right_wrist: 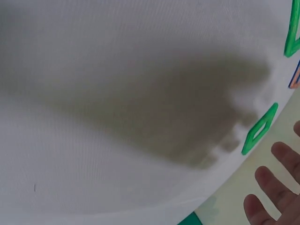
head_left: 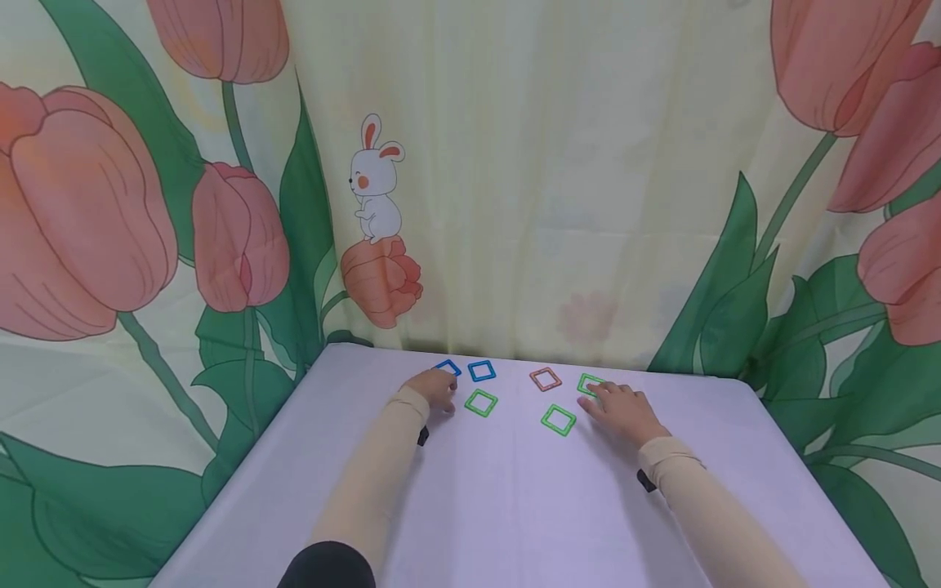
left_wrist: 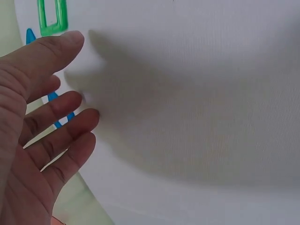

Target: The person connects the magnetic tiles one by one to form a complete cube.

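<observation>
The left hand (head_left: pixel 434 389) hovers by a blue square frame (head_left: pixel 450 367) at the table's back edge and covers part of it. In the left wrist view the left hand (left_wrist: pixel 51 108) has relaxed, slightly bent fingers and holds nothing. A second blue frame (head_left: pixel 481 371) and a green frame (head_left: pixel 470 403) lie to its right. The right hand (head_left: pixel 623 411) is spread beside a green frame (head_left: pixel 586 385), its fingers overlapping that frame in the head view. In the right wrist view the right hand (right_wrist: pixel 276 187) holds nothing, apart from the green frame (right_wrist: pixel 259 130).
Another green frame (head_left: pixel 559 420) and an orange frame (head_left: pixel 546 379) lie between the hands. The white-covered table (head_left: pixel 507 506) ends at a curtain (head_left: pixel 559 180) printed with tulips and a rabbit.
</observation>
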Available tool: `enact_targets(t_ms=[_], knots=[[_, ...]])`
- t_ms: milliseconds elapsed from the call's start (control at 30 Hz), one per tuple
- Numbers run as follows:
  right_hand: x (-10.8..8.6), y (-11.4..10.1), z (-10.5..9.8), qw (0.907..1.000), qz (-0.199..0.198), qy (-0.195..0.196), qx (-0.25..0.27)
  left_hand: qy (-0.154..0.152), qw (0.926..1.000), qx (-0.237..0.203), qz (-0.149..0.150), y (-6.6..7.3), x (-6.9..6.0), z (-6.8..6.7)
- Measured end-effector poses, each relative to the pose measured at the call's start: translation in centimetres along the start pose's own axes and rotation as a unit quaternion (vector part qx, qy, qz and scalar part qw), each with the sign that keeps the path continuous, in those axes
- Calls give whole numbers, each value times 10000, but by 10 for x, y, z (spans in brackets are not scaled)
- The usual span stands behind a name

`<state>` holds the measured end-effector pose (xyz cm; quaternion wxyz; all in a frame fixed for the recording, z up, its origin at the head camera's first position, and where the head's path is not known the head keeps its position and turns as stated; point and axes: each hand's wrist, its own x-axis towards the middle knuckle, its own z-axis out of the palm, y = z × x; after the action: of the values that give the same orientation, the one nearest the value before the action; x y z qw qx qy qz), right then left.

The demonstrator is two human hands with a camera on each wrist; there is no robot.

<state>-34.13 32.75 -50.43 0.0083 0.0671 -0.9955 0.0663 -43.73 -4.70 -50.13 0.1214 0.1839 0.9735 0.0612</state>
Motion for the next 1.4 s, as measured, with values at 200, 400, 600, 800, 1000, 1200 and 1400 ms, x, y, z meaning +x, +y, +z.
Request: enact_targets(t_ms=[200,400,600,800,1000,1200,1400], knots=[[4,-10,15,9999,-85,5,66,-14,9998,102,151,13,-4,0],[7,-18,22,9997,-205,146,-13,-8,9999,63,131,22,-5,0],[12,-29,27,9991,-387,89,-152,-43,9998,-87,182,26,-4,0],[12,-37,27,9987,-442,120,-203,-57,9994,-194,277,31,-3,1],[9,-42,25,9989,-430,114,-120,-140,9993,-205,275,35,1,6],[7,-38,25,9985,-471,242,-164,-97,9986,-330,396,37,5,9],[5,-37,22,9982,-529,258,-87,-136,9982,-406,418,39,2,8]])
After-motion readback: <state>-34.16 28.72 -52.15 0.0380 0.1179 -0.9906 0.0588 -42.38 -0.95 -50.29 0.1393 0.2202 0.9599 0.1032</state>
